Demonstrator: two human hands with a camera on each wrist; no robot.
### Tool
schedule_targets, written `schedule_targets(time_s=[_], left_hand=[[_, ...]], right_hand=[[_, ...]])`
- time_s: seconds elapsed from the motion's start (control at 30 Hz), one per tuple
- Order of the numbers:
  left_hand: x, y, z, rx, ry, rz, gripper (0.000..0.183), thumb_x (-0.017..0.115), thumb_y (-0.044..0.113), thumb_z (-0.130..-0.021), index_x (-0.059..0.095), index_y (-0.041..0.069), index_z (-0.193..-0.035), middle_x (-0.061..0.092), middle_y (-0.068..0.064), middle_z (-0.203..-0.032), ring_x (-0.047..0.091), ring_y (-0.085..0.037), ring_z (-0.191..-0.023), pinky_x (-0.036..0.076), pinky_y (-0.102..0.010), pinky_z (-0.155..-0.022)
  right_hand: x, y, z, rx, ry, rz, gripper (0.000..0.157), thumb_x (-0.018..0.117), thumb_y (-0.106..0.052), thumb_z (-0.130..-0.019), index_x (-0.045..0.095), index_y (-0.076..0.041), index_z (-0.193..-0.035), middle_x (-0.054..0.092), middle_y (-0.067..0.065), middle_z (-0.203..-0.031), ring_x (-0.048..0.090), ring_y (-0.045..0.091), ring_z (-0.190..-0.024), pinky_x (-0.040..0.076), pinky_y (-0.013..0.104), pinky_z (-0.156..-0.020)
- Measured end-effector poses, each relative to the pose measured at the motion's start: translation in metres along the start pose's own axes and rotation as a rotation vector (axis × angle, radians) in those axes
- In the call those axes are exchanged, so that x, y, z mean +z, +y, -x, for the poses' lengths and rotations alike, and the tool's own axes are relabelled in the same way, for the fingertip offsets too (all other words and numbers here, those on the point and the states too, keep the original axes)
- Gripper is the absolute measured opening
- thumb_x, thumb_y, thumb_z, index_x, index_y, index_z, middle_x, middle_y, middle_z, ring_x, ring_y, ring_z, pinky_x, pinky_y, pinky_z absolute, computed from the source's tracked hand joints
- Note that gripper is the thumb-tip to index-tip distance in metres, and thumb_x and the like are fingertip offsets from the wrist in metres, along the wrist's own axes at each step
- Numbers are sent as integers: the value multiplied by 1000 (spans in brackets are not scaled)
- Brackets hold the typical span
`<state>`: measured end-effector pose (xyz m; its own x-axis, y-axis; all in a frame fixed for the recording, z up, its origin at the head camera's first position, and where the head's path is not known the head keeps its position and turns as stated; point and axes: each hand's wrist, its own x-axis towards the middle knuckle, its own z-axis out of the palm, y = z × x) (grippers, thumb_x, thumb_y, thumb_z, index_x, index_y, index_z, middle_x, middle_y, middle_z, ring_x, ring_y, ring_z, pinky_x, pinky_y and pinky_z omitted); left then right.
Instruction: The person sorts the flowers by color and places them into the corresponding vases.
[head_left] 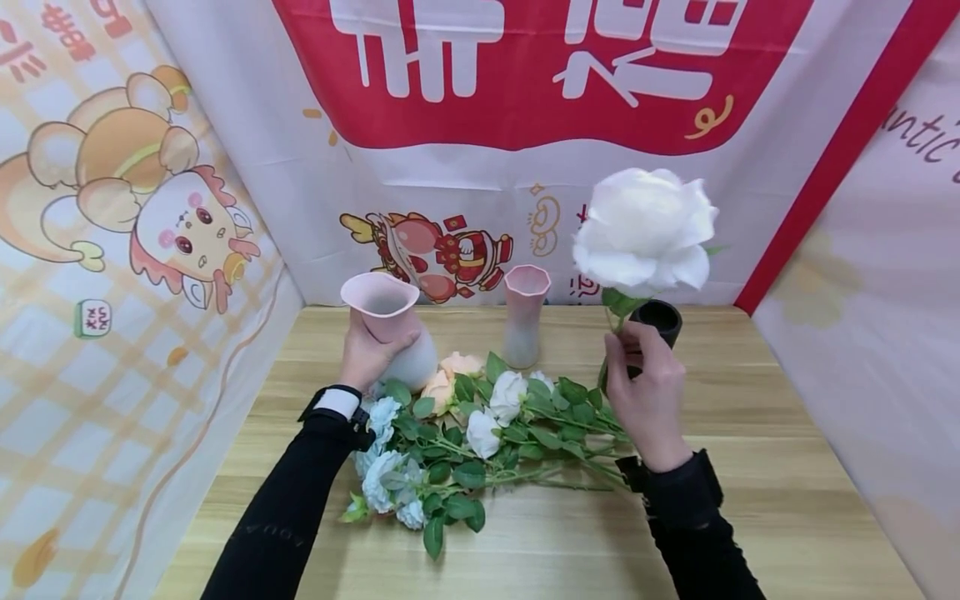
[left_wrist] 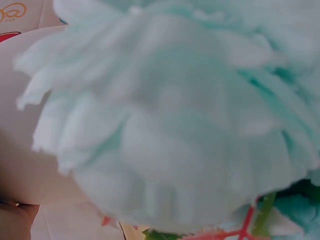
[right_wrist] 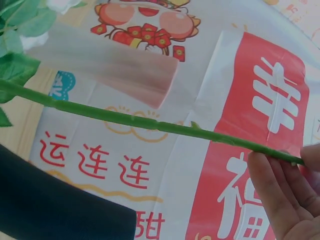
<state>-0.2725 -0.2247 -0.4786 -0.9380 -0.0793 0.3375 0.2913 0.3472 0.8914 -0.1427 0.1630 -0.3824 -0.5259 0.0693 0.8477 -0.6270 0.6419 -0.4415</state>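
My left hand (head_left: pixel 367 354) grips a wide-mouthed pink and white vase (head_left: pixel 414 354) by its neck, thumb across the front. My right hand (head_left: pixel 651 396) pinches the green stem (right_wrist: pixel 130 120) of a large white rose (head_left: pixel 645 229), whose bloom stands upright above the fingers. Behind that hand is a black vase (head_left: pixel 660 317), partly covered by it. A light blue flower (left_wrist: pixel 170 120) fills most of the left wrist view and hides much of the vase there.
Artificial flowers lie in a heap across the wooden table (head_left: pixel 540 550): light blue blooms (head_left: pixel 384 479), peach ones (head_left: pixel 439 388) and white ones (head_left: pixel 483 433). A slim pink and white vase (head_left: pixel 522 329) stands behind them. Printed cloth (head_left: pixel 465 167) hangs at the back and sides.
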Motion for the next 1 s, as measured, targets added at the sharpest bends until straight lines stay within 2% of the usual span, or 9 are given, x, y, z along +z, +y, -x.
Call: schedule_targets(time_s=[0.1,0.2,0.4,0.53,0.63,0.83,1.0], left_hand=[[2,0,-1,12,-9,10,107,92,30,-69,23,25,-151,46,-6,-140,46,-26,-125,36,-47,-105],[1,-1,-1,12,-13,7,106,91,33,-70,23,26,-151,46,-4,-140,46,-24,-125,36,-46,-105],[-6,-3,4,6,24,-14,105,92,27,-69,25,24,-150,47,-4,-138,47,-24,-123,36,-46,-104],[-7,-3,5,13,17,-8,104,92,27,-70,25,25,-150,47,-4,-138,47,-23,-123,36,-45,-104],[-6,4,6,11,1,0,104,91,25,-72,24,24,-150,46,-4,-139,46,-23,-124,36,-44,-104],[-6,31,14,30,-11,14,99,88,15,-74,24,13,-150,45,-13,-138,46,-30,-124,35,-49,-105],[-4,39,16,22,-22,-6,98,87,15,-76,23,12,-150,46,-13,-139,47,-28,-124,36,-47,-104]], right_hand=[[-1,-4,-4,24,45,-39,14,68,9,-88,60,7,-99,65,15,-87,65,24,-74,50,14,-71],[-1,-12,-10,34,68,-93,16,68,14,-85,60,9,-99,65,14,-86,66,24,-73,51,16,-69],[3,-38,-21,65,23,-207,20,64,21,-84,56,16,-101,62,24,-82,64,35,-67,52,20,-66],[4,-46,-23,85,0,-237,20,62,21,-85,54,15,-102,62,26,-84,64,35,-68,54,24,-65],[4,-47,-24,118,-16,-271,18,61,19,-88,53,15,-103,63,26,-87,64,36,-70,54,28,-65],[7,-46,-33,220,-62,-397,14,57,14,-93,51,16,-106,64,28,-94,64,41,-79,56,35,-72],[11,-41,-44,217,-58,-480,15,55,12,-95,51,15,-109,63,30,-98,63,43,-84,56,42,-75]])
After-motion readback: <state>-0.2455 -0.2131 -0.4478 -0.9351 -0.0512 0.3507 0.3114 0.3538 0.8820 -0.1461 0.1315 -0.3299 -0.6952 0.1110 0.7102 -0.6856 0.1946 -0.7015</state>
